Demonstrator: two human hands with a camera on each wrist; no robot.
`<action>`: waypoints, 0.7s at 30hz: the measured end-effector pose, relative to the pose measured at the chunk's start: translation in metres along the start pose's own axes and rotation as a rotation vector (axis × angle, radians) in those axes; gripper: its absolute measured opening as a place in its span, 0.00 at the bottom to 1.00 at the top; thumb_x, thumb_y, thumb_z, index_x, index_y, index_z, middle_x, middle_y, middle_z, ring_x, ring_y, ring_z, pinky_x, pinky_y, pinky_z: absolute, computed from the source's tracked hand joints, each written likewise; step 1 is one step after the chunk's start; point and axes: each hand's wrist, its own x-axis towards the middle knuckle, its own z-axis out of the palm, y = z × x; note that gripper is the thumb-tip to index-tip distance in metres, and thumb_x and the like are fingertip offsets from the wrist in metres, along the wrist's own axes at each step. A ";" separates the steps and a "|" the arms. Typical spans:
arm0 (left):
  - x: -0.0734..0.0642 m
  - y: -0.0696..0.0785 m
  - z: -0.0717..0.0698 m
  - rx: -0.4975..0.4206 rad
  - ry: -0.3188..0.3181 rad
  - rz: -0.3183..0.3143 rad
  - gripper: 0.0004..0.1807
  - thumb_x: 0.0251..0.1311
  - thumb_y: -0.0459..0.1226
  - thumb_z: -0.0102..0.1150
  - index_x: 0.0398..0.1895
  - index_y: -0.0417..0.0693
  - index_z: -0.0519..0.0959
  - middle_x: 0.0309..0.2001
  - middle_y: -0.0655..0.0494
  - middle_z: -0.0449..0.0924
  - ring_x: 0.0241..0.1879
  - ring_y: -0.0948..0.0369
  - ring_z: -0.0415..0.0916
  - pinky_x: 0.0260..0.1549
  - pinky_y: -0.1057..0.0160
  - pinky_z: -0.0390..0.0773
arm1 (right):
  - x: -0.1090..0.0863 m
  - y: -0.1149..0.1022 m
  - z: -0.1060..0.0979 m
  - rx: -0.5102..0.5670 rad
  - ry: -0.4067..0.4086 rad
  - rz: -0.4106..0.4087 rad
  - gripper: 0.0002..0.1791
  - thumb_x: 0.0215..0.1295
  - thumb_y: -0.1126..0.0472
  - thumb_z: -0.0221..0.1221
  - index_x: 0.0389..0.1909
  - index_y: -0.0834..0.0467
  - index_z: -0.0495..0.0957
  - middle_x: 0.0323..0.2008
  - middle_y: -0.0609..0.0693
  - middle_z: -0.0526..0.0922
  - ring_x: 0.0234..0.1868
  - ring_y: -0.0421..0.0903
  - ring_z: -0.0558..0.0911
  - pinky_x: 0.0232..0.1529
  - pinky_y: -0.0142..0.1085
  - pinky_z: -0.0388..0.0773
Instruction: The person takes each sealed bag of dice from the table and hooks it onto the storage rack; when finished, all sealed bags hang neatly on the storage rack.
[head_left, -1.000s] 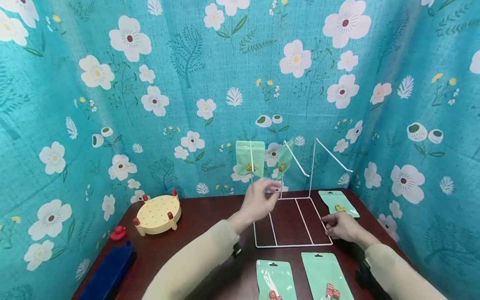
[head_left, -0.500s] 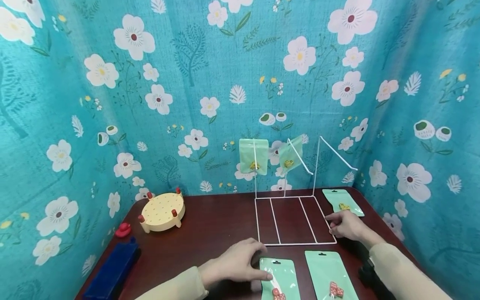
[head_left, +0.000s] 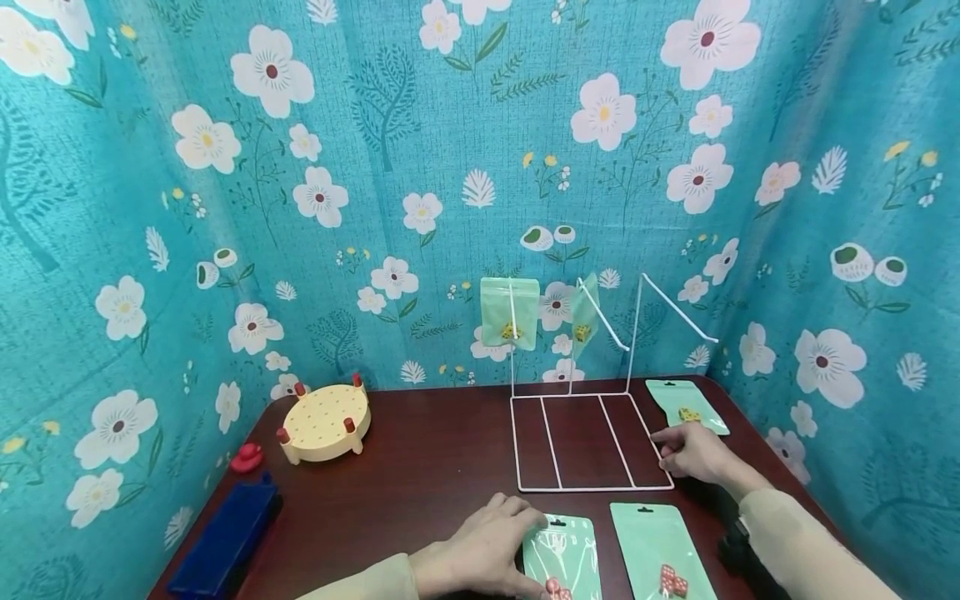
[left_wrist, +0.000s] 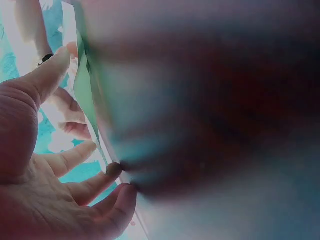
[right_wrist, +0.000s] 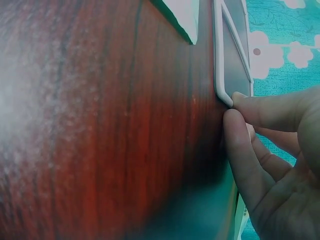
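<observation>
My left hand (head_left: 483,546) is at the left front pouch (head_left: 577,542), a green zip pouch with a hang hole and red dice inside. Its fingers are spread at the pouch's top left corner, with the thumb lower along the left edge. In the left wrist view, the thumb overlaps the pouch (left_wrist: 86,95) and the fingertips touch the table. My right hand (head_left: 697,454) pinches the base of a white wire rack (head_left: 592,488) between thumb and finger, at a bend of the wire (right_wrist: 219,60) in the right wrist view. Two pouches with yellow dice hang on the rack's left hook (head_left: 513,304) and middle hook (head_left: 603,317).
Another dice pouch (head_left: 656,542) lies at front right, and one with yellow dice (head_left: 667,396) lies behind my right hand. To the left are a round cream pegged stand (head_left: 326,421), a red duck (head_left: 246,457) and a dark blue case (head_left: 225,537). A floral curtain (head_left: 420,167) encloses the table.
My left hand has come down from the rack's middle hook to the left front pouch and settled at its edge. The pouch on the middle hook has swung. The right hand keeps its grip.
</observation>
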 end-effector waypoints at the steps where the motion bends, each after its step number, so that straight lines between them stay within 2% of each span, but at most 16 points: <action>1: 0.000 0.000 0.000 -0.006 0.000 -0.004 0.47 0.49 0.72 0.82 0.68 0.61 0.82 0.64 0.63 0.84 0.54 0.68 0.73 0.48 0.75 0.74 | 0.000 0.000 0.000 0.000 0.002 0.003 0.28 0.66 0.73 0.71 0.67 0.72 0.83 0.33 0.53 0.83 0.34 0.46 0.81 0.33 0.36 0.85; 6: 0.002 -0.001 0.002 -0.090 -0.011 -0.050 0.45 0.46 0.67 0.87 0.67 0.62 0.84 0.61 0.65 0.82 0.54 0.70 0.72 0.49 0.74 0.76 | -0.001 0.000 0.000 -0.002 0.007 0.012 0.28 0.65 0.73 0.71 0.67 0.72 0.83 0.34 0.53 0.83 0.34 0.46 0.81 0.33 0.37 0.85; 9: 0.004 -0.003 0.002 -0.210 -0.003 -0.094 0.38 0.48 0.57 0.89 0.64 0.59 0.87 0.58 0.66 0.82 0.53 0.72 0.74 0.51 0.72 0.78 | 0.000 0.000 0.000 -0.004 0.009 0.015 0.28 0.65 0.72 0.72 0.67 0.72 0.83 0.34 0.53 0.83 0.35 0.46 0.81 0.34 0.37 0.85; 14: 0.006 -0.008 0.003 -0.421 0.088 -0.163 0.27 0.49 0.40 0.87 0.56 0.52 0.92 0.51 0.64 0.84 0.43 0.76 0.76 0.49 0.74 0.78 | 0.000 0.001 0.001 -0.005 0.009 0.009 0.29 0.64 0.73 0.72 0.67 0.72 0.83 0.34 0.53 0.83 0.35 0.47 0.81 0.33 0.37 0.83; 17: 0.004 -0.008 0.003 -0.517 0.133 -0.184 0.27 0.48 0.35 0.85 0.55 0.51 0.92 0.49 0.62 0.84 0.37 0.77 0.77 0.48 0.76 0.78 | 0.001 0.001 0.002 -0.007 0.010 0.014 0.29 0.64 0.73 0.72 0.67 0.71 0.83 0.34 0.53 0.83 0.35 0.46 0.81 0.33 0.37 0.83; 21: 0.001 -0.007 0.002 -0.620 0.148 -0.214 0.28 0.49 0.30 0.82 0.57 0.53 0.90 0.48 0.62 0.83 0.33 0.78 0.78 0.49 0.75 0.79 | 0.002 0.001 0.002 -0.008 0.009 0.018 0.29 0.64 0.73 0.72 0.67 0.71 0.83 0.35 0.53 0.83 0.35 0.46 0.81 0.33 0.37 0.84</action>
